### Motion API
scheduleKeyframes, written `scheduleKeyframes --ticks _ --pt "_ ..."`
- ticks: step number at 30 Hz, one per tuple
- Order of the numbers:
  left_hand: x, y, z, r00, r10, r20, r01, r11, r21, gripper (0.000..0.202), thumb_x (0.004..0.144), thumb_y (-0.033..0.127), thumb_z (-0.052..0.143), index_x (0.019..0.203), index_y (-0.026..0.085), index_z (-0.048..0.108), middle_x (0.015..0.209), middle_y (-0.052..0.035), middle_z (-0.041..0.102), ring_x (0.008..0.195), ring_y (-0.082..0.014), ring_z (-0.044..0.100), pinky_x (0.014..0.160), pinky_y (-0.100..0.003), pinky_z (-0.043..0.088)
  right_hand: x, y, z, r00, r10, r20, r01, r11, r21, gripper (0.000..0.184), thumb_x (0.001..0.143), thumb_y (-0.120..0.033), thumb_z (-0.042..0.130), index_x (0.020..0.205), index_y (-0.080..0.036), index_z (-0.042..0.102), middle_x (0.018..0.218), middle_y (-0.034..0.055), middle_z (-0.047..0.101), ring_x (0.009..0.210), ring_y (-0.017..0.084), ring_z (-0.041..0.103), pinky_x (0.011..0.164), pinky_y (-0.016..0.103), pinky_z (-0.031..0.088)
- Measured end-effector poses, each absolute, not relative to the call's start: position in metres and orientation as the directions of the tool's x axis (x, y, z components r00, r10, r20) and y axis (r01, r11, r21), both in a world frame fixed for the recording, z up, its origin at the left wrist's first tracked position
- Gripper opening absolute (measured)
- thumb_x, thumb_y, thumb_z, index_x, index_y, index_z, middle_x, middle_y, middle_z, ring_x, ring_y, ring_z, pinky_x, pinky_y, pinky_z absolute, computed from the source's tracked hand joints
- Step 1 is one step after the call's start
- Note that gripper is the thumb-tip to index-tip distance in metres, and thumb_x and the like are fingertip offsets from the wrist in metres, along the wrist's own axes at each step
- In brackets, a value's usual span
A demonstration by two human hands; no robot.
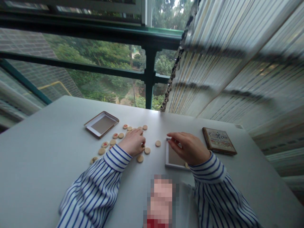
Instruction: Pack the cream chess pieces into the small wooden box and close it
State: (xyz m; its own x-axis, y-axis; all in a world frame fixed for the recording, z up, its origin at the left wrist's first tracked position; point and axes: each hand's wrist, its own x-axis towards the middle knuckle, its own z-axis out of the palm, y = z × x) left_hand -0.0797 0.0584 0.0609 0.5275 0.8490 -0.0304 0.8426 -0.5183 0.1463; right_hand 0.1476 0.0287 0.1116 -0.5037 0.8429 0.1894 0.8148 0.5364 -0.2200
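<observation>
Round wooden xiangqi pieces lie scattered over the left middle of the white table, some showing red or black characters and others plain side up. Among them is my left hand, its fingers curled down and closed on a piece with a dark character. My right hand hovers over a shallow open box, thumb and fingers apart, with nothing visible between them. Inside that box, partly hidden under my right wrist, a piece shows. A single plain piece sits between the two hands.
An open box lid rests at the back left. On the right lies a closed book-like box with a printed cover. Beyond the table are a green-framed window and a striped curtain. A pixelated patch covers the front middle.
</observation>
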Motion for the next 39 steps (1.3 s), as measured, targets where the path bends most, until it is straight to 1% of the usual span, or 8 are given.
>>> scheduleKeyframes --ticks 4,8,11,15,17,21,24,39 --pt "-0.08 0.059 0.06 0.525 0.851 -0.031 0.842 -0.514 0.164 0.012 0.066 0.024 0.059 0.073 0.02 0.068 0.093 -0.0076 0.055 0.098 -0.0234 0.048 0.083 -0.035 0.038 0.148 0.029 0.111 -0.504 0.841 0.198 0.812 0.539 -0.223 0.026 0.083 -0.026 0.047 0.103 -0.018 0.059 0.081 0.0053 0.066 0.069 0.013 0.058 0.065 0.025 0.043" --pt "-0.081 0.061 0.061 0.539 0.842 0.016 0.828 -0.533 0.175 0.012 0.068 0.021 0.056 0.074 0.019 0.066 0.093 -0.008 0.056 0.096 -0.0226 0.049 0.082 -0.035 0.038 0.149 0.029 0.11 -0.512 0.835 0.203 0.805 0.549 -0.226 0.026 0.083 -0.026 0.047 0.103 -0.017 0.059 0.08 0.0052 0.066 0.069 0.013 0.058 0.066 0.025 0.043" --pt "-0.082 0.062 0.064 0.555 0.83 0.063 0.812 -0.556 0.176 0.013 0.068 0.02 0.055 0.077 0.019 0.065 0.096 -0.0084 0.057 0.097 -0.0233 0.05 0.084 -0.036 0.038 0.149 0.028 0.111 -0.511 0.835 0.203 0.805 0.548 -0.227 0.026 0.083 -0.026 0.046 0.104 -0.017 0.059 0.08 0.0054 0.066 0.068 0.013 0.058 0.066 0.025 0.043" --pt "-0.082 0.062 0.07 0.576 0.814 0.076 0.791 -0.578 0.2 0.015 0.069 0.018 0.055 0.082 0.019 0.063 0.093 -0.0069 0.06 0.096 -0.0225 0.052 0.085 -0.037 0.038 0.149 0.028 0.112 -0.508 0.837 0.204 0.806 0.545 -0.231 0.026 0.083 -0.026 0.046 0.103 -0.017 0.059 0.081 0.0059 0.066 0.069 0.013 0.058 0.066 0.026 0.043" --pt "-0.081 0.061 0.073 0.568 0.818 0.084 0.793 -0.572 0.211 0.015 0.071 0.02 0.053 0.083 0.019 0.061 0.091 -0.0062 0.06 0.094 -0.0221 0.053 0.088 -0.039 0.036 0.149 0.028 0.113 -0.505 0.838 0.207 0.807 0.544 -0.232 0.026 0.083 -0.026 0.046 0.103 -0.017 0.059 0.08 0.006 0.066 0.069 0.013 0.058 0.066 0.026 0.043" --pt "-0.078 0.059 0.075 0.553 0.825 0.116 0.797 -0.565 0.216 0.013 0.076 0.024 0.049 0.083 0.02 0.059 0.09 -0.0045 0.061 0.093 -0.0214 0.054 0.095 -0.047 0.028 0.15 0.027 0.115 -0.509 0.837 0.2 0.805 0.545 -0.233 0.026 0.083 -0.025 0.046 0.104 -0.016 0.059 0.081 0.0066 0.066 0.069 0.013 0.058 0.066 0.026 0.043" --pt "-0.077 0.059 0.076 0.556 0.821 0.126 0.79 -0.57 0.226 0.012 0.077 0.025 0.048 0.084 0.02 0.057 0.089 -0.0034 0.062 0.091 -0.0204 0.055 0.095 -0.049 0.026 0.151 0.027 0.116 -0.501 0.842 0.199 0.809 0.537 -0.237 0.026 0.083 -0.025 0.046 0.104 -0.016 0.059 0.082 0.0067 0.066 0.07 0.014 0.058 0.067 0.026 0.043" --pt "-0.075 0.055 0.081 0.562 0.804 0.193 0.762 -0.594 0.256 0.013 0.077 0.023 0.048 0.088 0.02 0.054 0.087 -0.0002 0.064 0.084 -0.0163 0.059 0.099 -0.048 0.021 0.158 0.021 0.125 -0.485 0.834 0.264 0.813 0.541 -0.215 0.026 0.083 -0.025 0.046 0.104 -0.016 0.059 0.083 0.0069 0.066 0.071 0.014 0.059 0.068 0.027 0.044"
